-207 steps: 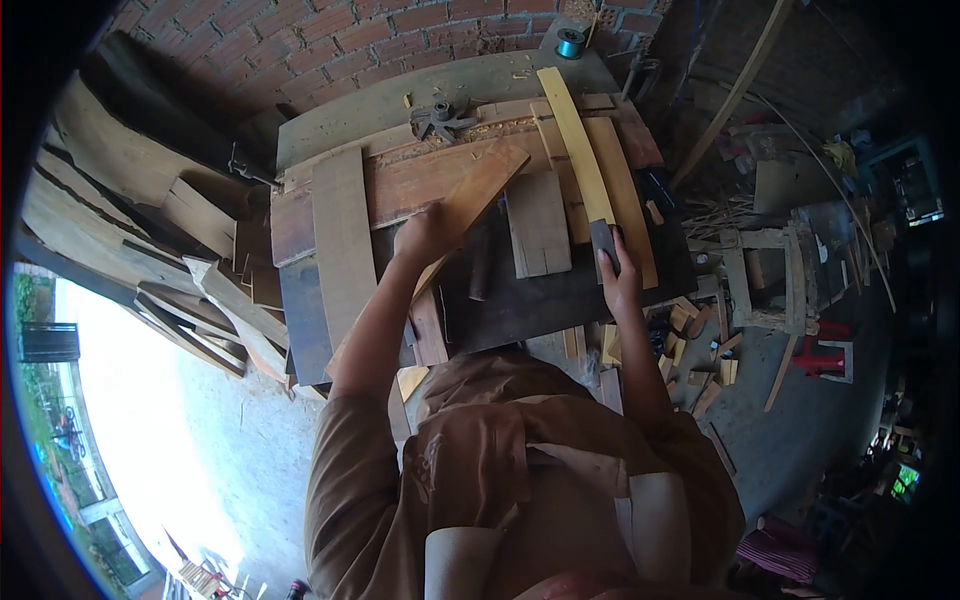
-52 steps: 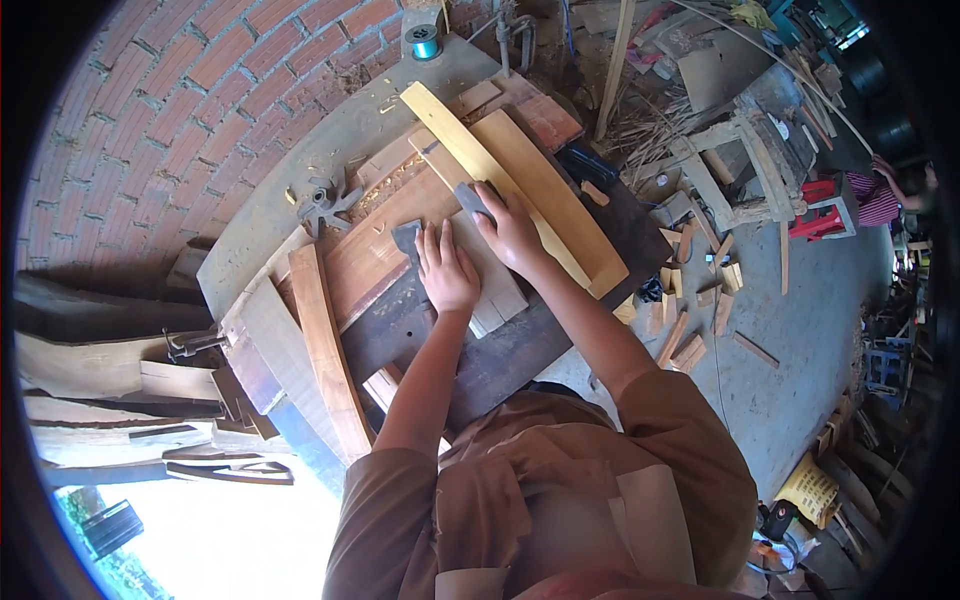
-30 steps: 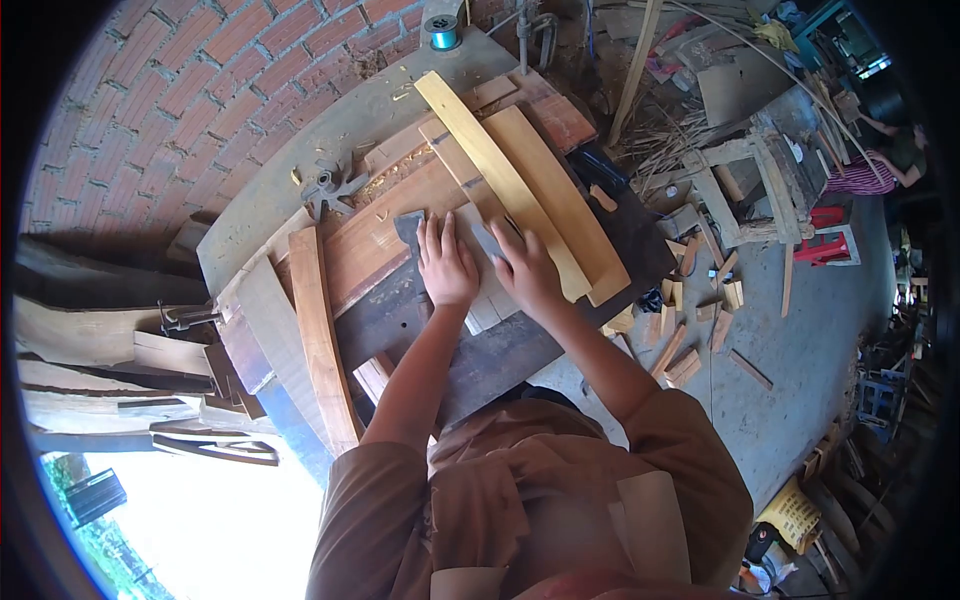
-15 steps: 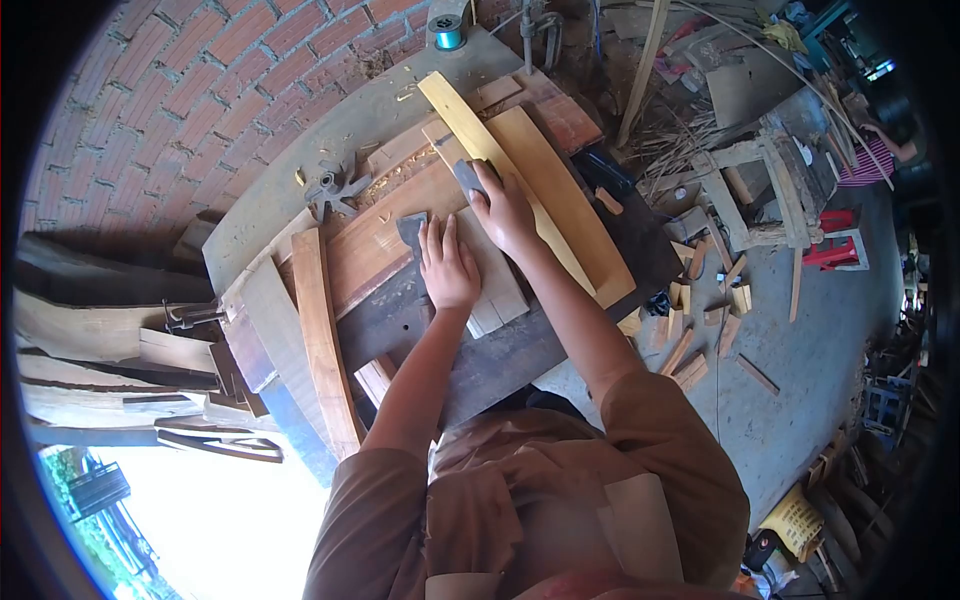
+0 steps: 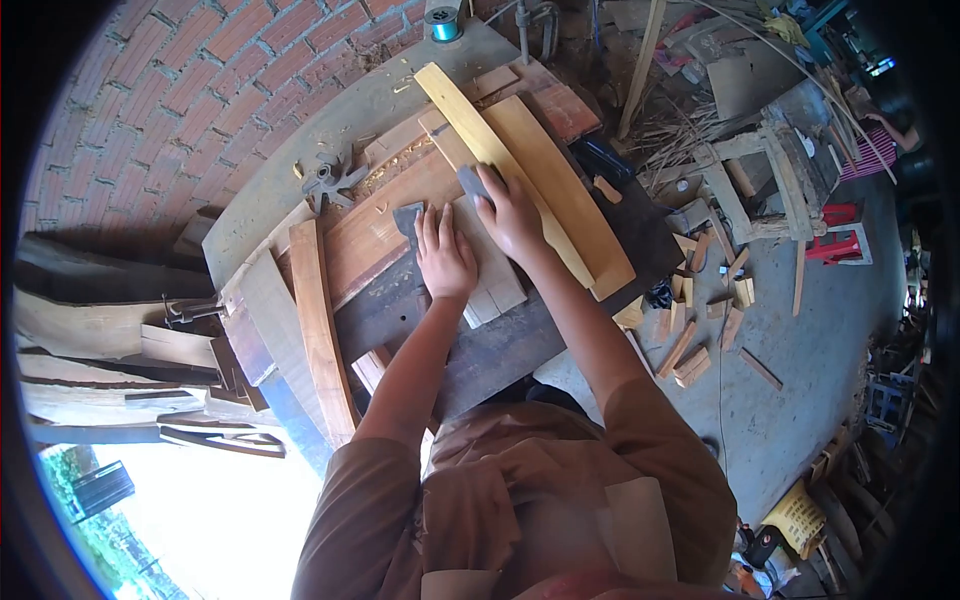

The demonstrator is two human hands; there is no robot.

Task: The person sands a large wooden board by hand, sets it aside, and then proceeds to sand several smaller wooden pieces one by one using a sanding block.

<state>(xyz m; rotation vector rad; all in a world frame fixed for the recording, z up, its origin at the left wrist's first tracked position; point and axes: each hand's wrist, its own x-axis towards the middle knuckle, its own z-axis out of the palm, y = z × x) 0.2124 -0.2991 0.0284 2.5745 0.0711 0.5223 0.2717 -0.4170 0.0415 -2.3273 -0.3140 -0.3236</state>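
My right hand (image 5: 508, 215) is closed round a dark grey block (image 5: 472, 183), pressed on the surface of a narrow wooden piece (image 5: 448, 142). Beside it, my left hand (image 5: 444, 255) lies flat with its fingers stretched across the edge of a greyish board (image 5: 490, 262). A dark flat piece (image 5: 408, 217) shows at my left fingertips. Just right of my right hand lie a long pale yellow strip (image 5: 500, 150) and a wider yellowish board (image 5: 565, 200).
A reddish plank (image 5: 322, 330) lies at the bench's left. Near the brick wall are a metal star-shaped part (image 5: 328, 180) and a spool of blue-green line (image 5: 442, 25). Wood offcuts (image 5: 692, 367) litter the floor at right, near a red stool (image 5: 838, 240). Another person's arm (image 5: 890, 130) shows far right.
My right hand and the grey block have shifted slightly down and right along the wood. My left hand has stayed nearly in place. The view has tilted a little.
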